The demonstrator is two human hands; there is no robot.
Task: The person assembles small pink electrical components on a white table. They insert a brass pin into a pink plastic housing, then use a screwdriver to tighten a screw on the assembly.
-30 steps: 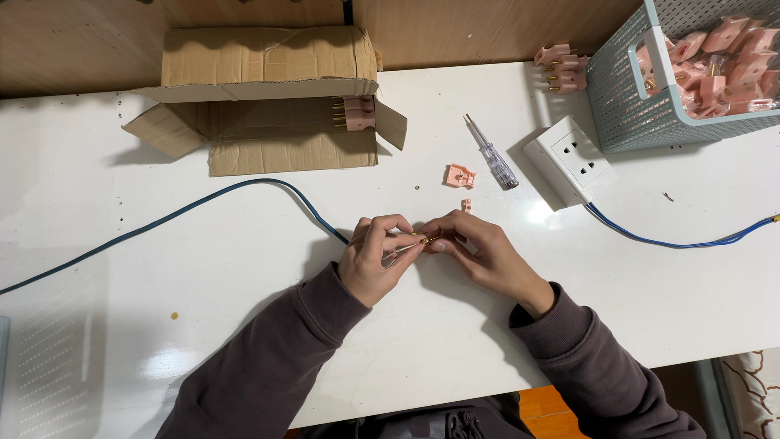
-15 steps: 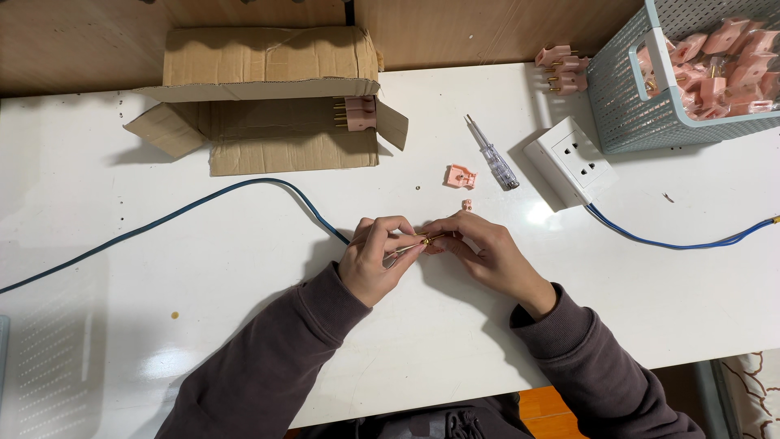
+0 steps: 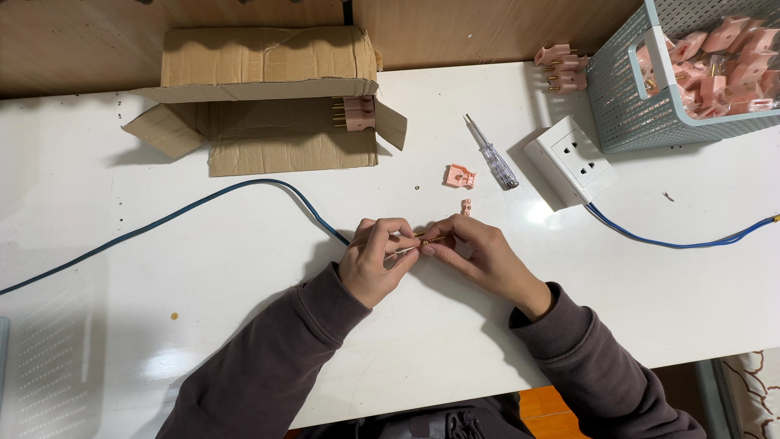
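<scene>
My left hand [image 3: 375,262] pinches the end of a blue cable [image 3: 162,221] at the middle of the white table [image 3: 97,325]. My right hand [image 3: 474,254] meets it fingertip to fingertip, and a small brass part [image 3: 429,239] shows between them; the cable's stripped end is mostly hidden by my fingers. Just beyond my hands lie a pink plug cover [image 3: 459,176] and a small pink clamp piece [image 3: 466,206]. A clear-handled screwdriver [image 3: 492,154] lies a little farther back.
An open cardboard box [image 3: 260,102] with a pink plug [image 3: 357,114] in its mouth lies at the back left. A white wall socket [image 3: 573,159] with its own blue lead [image 3: 674,241] sits right. A blue-grey basket [image 3: 630,97] of pink plugs stands far right, with loose plugs [image 3: 561,67] beside it.
My fingers have shifted slightly around the cable end. Nothing else has moved.
</scene>
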